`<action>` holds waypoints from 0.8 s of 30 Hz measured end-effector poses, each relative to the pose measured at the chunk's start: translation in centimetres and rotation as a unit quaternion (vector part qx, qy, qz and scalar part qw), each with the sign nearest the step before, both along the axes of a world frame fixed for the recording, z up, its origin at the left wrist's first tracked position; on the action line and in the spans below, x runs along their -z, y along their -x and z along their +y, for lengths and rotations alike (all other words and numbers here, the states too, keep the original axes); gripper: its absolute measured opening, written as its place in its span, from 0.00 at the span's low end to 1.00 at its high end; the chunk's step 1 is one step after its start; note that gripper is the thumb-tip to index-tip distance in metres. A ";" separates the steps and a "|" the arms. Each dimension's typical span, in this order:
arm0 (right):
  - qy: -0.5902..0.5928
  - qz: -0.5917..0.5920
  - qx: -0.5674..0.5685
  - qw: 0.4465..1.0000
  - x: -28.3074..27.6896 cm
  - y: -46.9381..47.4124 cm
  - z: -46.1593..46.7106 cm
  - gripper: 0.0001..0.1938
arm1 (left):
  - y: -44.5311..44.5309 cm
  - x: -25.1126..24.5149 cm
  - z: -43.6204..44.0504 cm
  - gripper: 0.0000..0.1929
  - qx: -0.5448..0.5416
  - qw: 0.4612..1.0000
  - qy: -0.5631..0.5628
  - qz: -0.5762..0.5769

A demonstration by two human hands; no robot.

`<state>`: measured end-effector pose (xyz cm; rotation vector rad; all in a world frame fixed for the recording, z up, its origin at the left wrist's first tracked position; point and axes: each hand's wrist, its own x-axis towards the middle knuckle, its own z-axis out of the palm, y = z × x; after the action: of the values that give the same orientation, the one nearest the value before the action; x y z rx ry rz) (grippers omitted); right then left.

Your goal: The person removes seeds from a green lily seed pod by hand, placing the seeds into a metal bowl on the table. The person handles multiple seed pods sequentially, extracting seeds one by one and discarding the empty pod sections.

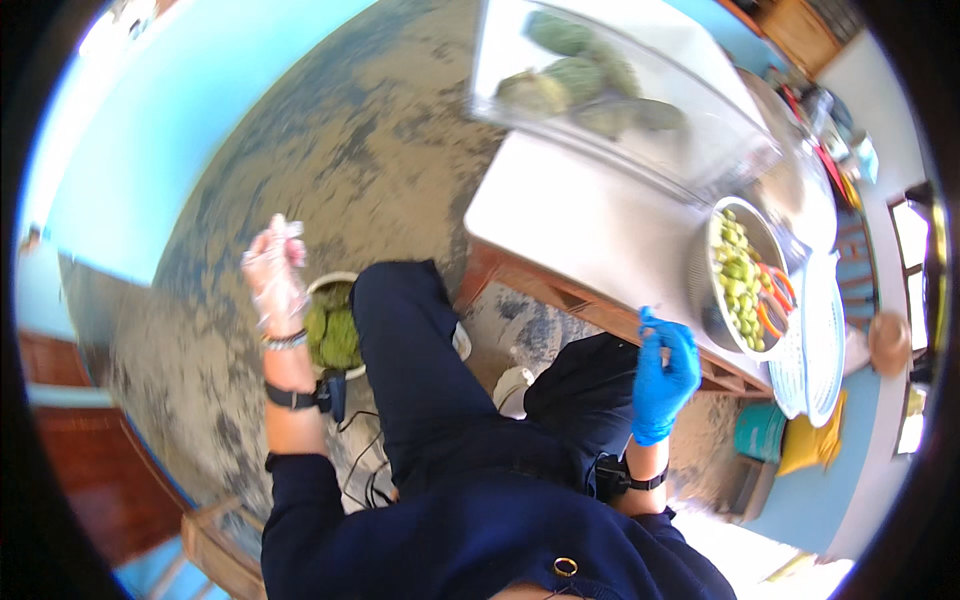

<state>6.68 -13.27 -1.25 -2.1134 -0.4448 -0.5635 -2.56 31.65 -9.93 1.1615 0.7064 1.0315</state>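
Note:
My left hand (275,270), in a clear plastic glove, is raised at the left with its fingers curled; whether something small is between them I cannot tell. Beside it on the floor stands a white bucket (334,279) of green pieces, partly hidden by my leg. My right hand (665,375), in a blue glove, is held near the table edge, fingers bent and thumb close to them; a hold cannot be made out. Past it, a metal colander (701,289) holds small green fruits (739,277) and orange-handled pruning shears (776,300).
A white-topped table (570,202) carries a clear-sided case (600,150) with large green fruits (577,75) inside. Light blue plastic baskets (821,345) lie at its right end. A teal bucket (759,431) and a wooden stool (217,540) are on the floor, with cables (364,465) by my leg.

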 end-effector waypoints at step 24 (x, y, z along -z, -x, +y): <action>-0.074 -0.005 -0.116 0.991 0.5 -7.8 -1.1 0.12 | -35.9 -33.6 -19.2 0.21 0.414 0.382 -0.692 0.451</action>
<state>14.48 -14.41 -1.75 -1.8866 -0.6252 -0.4584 33.37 12.49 23.68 3.2120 -0.3646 -0.3704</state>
